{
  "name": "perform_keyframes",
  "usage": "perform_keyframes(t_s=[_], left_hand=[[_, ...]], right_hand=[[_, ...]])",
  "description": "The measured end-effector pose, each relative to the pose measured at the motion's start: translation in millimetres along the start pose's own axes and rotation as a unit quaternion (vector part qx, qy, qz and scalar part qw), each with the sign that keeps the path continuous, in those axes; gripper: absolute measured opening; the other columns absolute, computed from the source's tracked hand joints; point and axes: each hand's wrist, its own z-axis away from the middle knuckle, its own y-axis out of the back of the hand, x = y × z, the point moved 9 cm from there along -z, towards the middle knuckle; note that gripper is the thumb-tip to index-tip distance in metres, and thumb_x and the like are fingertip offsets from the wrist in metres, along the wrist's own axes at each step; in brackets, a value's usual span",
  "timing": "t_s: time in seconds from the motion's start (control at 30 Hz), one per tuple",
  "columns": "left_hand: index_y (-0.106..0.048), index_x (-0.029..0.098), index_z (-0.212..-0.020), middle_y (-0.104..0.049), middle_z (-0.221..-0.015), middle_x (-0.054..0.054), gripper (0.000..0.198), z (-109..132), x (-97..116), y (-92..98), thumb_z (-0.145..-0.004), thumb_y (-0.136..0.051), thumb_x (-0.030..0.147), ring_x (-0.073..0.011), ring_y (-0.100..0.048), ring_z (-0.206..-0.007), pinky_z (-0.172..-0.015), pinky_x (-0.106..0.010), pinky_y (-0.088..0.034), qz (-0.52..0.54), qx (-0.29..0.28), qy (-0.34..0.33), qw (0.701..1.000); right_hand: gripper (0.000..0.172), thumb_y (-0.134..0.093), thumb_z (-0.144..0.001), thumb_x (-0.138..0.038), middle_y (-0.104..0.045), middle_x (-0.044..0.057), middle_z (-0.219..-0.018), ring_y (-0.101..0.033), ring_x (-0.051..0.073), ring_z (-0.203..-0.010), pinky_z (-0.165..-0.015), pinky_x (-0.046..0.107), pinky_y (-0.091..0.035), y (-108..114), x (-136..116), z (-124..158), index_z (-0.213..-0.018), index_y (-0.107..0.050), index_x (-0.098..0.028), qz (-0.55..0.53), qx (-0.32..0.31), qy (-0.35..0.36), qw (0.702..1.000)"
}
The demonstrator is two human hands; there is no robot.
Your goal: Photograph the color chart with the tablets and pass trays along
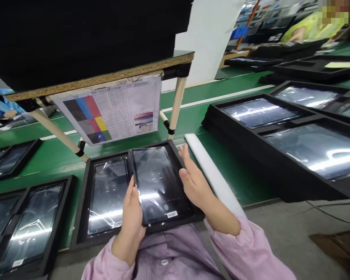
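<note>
In front of me a black foam tray [79,217] holds two dark glossy screen panels side by side. My left hand [132,212] stands on edge at the left side of the right-hand panel [154,175], fingers stretched out. Across from it, my right hand [194,182] is beside that panel's right side, over the tray's rim, with the fingers straight and slightly apart. Whether either palm touches the panel's edge I cannot tell. A small white label sits near its lower edge. The left-hand panel [107,194] lies in its own recess, partly behind my left hand.
A white foam strip [212,171] lies right of the tray on the green table [192,112]. Stacked trays with panels [280,144] stand at right; another tray [67,194] is at left. A shelf [105,79] with a printed sheet [113,112] overhangs the back. Other people work farther off.
</note>
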Motion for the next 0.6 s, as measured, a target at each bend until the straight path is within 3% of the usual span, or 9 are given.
perform_keyframes(t_s=[0.07, 0.17, 0.23, 0.33, 0.4, 0.47, 0.6], left_hand=[[-0.044, 0.026, -0.152, -0.060, -0.143, -0.013, 0.064, -7, -7, -9.1, -0.097, -0.049, 0.059, -0.0263, -0.060, -0.128, -0.106, -0.045, -0.051, -0.033, -0.017, -0.016, 0.999], [-0.047, 0.024, -0.150, -0.049, -0.153, -0.013, 0.062, -6, -6, -4.3, -0.098, -0.048, 0.057, -0.0263, -0.048, -0.141, -0.116, -0.044, -0.041, -0.054, -0.026, -0.055, 0.997], [-0.043, 0.026, -0.152, -0.041, -0.160, -0.010, 0.059, 2, 8, 10.3, -0.100, -0.047, 0.054, -0.0240, -0.041, -0.146, -0.121, -0.042, -0.033, -0.063, -0.032, -0.104, 0.992], [-0.051, 0.028, -0.146, -0.047, -0.156, -0.007, 0.047, 14, 40, 49.5, -0.102, -0.045, 0.045, -0.0221, -0.043, -0.144, -0.123, -0.043, -0.028, -0.159, 0.001, -0.192, 0.969], [-0.065, 0.027, -0.130, -0.060, -0.140, -0.008, 0.038, 18, 61, 78.6, -0.102, -0.044, 0.041, -0.0239, -0.051, -0.135, -0.120, -0.046, -0.033, -0.274, 0.052, -0.246, 0.928], [-0.072, 0.027, -0.116, -0.066, -0.123, -0.009, 0.034, 19, 78, 99.5, -0.100, -0.044, 0.037, -0.0265, -0.055, -0.123, -0.113, -0.051, -0.039, -0.391, 0.093, -0.290, 0.868], [-0.076, 0.025, -0.111, -0.061, -0.112, -0.014, 0.035, 15, 91, 113.2, -0.096, -0.044, 0.024, -0.0320, -0.049, -0.113, -0.104, -0.059, -0.038, -0.569, 0.133, -0.328, 0.742]], right_hand=[[0.065, -0.030, -0.104, -0.059, -0.034, 0.011, -0.160, -0.032, 0.031, -0.148, -0.120, 0.059, -0.027, -8, 3, 4, -0.161, -0.026, -0.026, 0.041, -0.044, 0.011, 0.998], [0.049, -0.034, -0.105, -0.052, -0.051, 0.009, -0.149, -0.038, 0.035, -0.144, -0.115, 0.063, -0.031, -24, 3, 9, -0.132, -0.067, -0.029, 0.131, -0.144, 0.040, 0.980], [0.044, -0.037, -0.105, -0.047, -0.052, 0.009, -0.148, -0.036, 0.037, -0.144, -0.111, 0.066, -0.032, -34, 0, 12, -0.116, -0.075, -0.028, 0.186, -0.196, 0.065, 0.960], [0.038, -0.043, -0.104, -0.043, -0.050, 0.011, -0.149, -0.032, 0.039, -0.145, -0.108, 0.067, -0.032, -46, -4, 13, -0.119, -0.074, -0.027, 0.241, -0.217, 0.097, 0.941], [0.036, -0.045, -0.103, -0.042, -0.049, 0.011, -0.149, -0.032, 0.040, -0.145, -0.107, 0.067, -0.031, -54, -5, 13, -0.124, -0.071, -0.029, 0.264, -0.220, 0.111, 0.933], [0.034, -0.045, -0.103, -0.041, -0.049, 0.009, -0.150, -0.032, 0.040, -0.144, -0.107, 0.067, -0.030, -60, -6, 12, -0.122, -0.072, -0.031, 0.278, -0.220, 0.126, 0.927], [0.041, -0.036, -0.105, -0.041, -0.046, 0.009, -0.151, -0.034, 0.040, -0.142, -0.105, 0.065, -0.031, -47, -8, 10, -0.127, -0.069, -0.033, 0.268, -0.151, 0.137, 0.942]])
